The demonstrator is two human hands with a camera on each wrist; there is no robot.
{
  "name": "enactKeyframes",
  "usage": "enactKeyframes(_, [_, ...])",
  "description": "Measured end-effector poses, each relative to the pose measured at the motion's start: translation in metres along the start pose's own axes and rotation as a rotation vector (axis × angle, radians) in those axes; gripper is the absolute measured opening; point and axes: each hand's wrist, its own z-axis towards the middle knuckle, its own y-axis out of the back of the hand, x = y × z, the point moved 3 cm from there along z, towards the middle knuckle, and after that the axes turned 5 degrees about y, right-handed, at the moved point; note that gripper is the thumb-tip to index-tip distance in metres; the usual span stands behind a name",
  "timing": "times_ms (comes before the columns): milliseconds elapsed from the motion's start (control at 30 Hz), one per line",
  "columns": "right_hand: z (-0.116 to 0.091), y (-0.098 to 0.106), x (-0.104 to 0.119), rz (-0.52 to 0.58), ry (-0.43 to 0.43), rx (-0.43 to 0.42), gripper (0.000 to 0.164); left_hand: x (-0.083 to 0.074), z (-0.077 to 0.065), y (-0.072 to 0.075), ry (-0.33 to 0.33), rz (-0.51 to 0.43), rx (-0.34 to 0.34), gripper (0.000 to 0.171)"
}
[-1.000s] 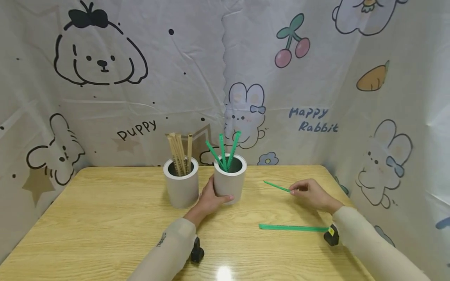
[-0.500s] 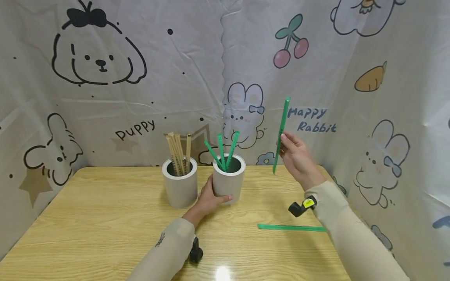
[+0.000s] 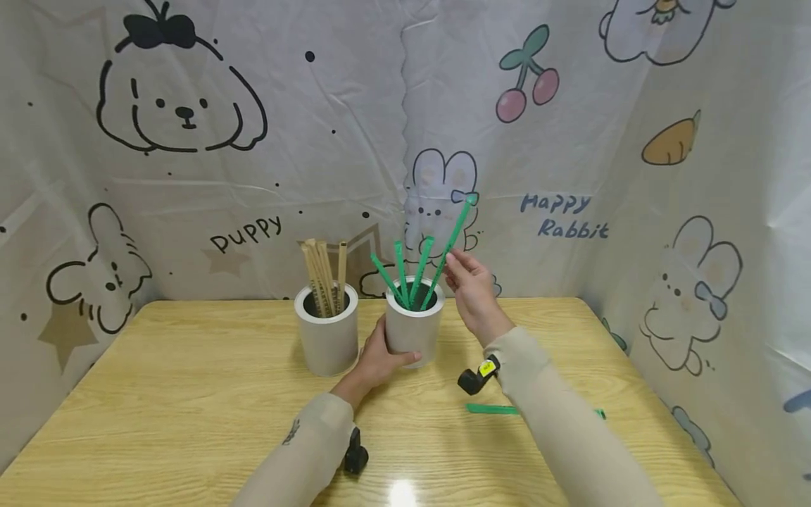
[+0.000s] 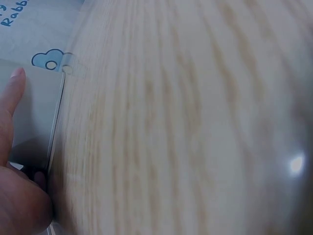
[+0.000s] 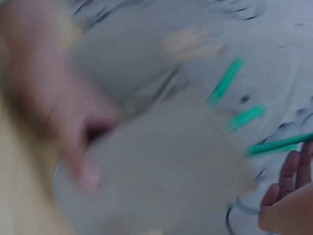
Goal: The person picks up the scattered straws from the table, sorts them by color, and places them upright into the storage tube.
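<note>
My left hand (image 3: 375, 362) grips a pale cylindrical cup (image 3: 405, 336) low on its side, thumb across the front. Several slim green sticks that look like wrapped straws (image 3: 400, 266) lean inside this cup. Just right of its rim, my right hand (image 3: 475, 294) pinches another green straw (image 3: 459, 229), tilted, with its lower end inside the cup's mouth. In the left wrist view the thumb (image 4: 13, 90) lies along the cup wall (image 4: 36, 115). The right wrist view is blurred but shows my right fingers (image 5: 288, 174) at the held green straw (image 5: 281, 143).
A matching cup (image 3: 328, 345) with several tan straws (image 3: 324, 271) stands close on the left. One more green straw (image 3: 491, 409) lies on the wooden table (image 3: 190, 408), partly hidden beneath my right forearm. A printed cloth (image 3: 355, 91) hangs behind the table.
My right hand has lifted the green straw off the table, turned it upright and carried it left to the cup's mouth. The left hand and its cup have stayed put.
</note>
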Motion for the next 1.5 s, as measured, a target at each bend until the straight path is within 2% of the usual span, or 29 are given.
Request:
enactKeyframes(100, [-0.004,0.017,-0.012,-0.261,-0.052,0.052,0.026,-0.002,0.000,-0.001,0.001,0.012,0.001,0.105])
enactKeyframes(200, [-0.009,0.039,-0.016,-0.465,-0.064,0.133,0.041,-0.003,-0.001,-0.002,0.004,0.020,0.003,0.106])
enactKeyframes(333, [-0.018,0.071,-0.017,-0.641,-0.052,0.246,0.045,-0.002,0.000,-0.003,0.002,0.020,0.000,0.107])
enactKeyframes(433, [-0.029,0.095,-0.019,-0.725,-0.052,0.317,0.044,-0.001,0.001,-0.003,0.006,0.024,-0.004,0.108])
enactKeyframes(667, [-0.063,0.137,-0.029,-0.788,-0.084,0.475,0.043,0.000,0.001,-0.001,0.016,0.039,-0.006,0.108])
enactKeyframes(867, [-0.087,0.161,-0.028,-0.829,-0.037,0.649,0.030,-0.002,0.000,0.000,0.012,0.029,0.003,0.107])
enactKeyframes(1033, [-0.099,0.179,-0.030,-0.867,-0.015,0.750,0.026,-0.001,0.000,-0.001,0.026,0.029,-0.002,0.108])
enactKeyframes(1233, [-0.108,0.199,-0.031,-0.846,-0.018,0.793,0.026,0.000,-0.001,0.000,0.031,0.024,-0.006,0.108])
enactKeyframes(1333, [-0.110,0.207,-0.033,-0.833,-0.023,0.780,0.023,0.001,-0.001,0.000,0.026,0.027,-0.009,0.107])
enactKeyframes(1500, [-0.110,0.211,-0.036,-0.889,0.035,0.746,0.013,0.001,0.000,0.000,0.023,0.016,-0.008,0.107])
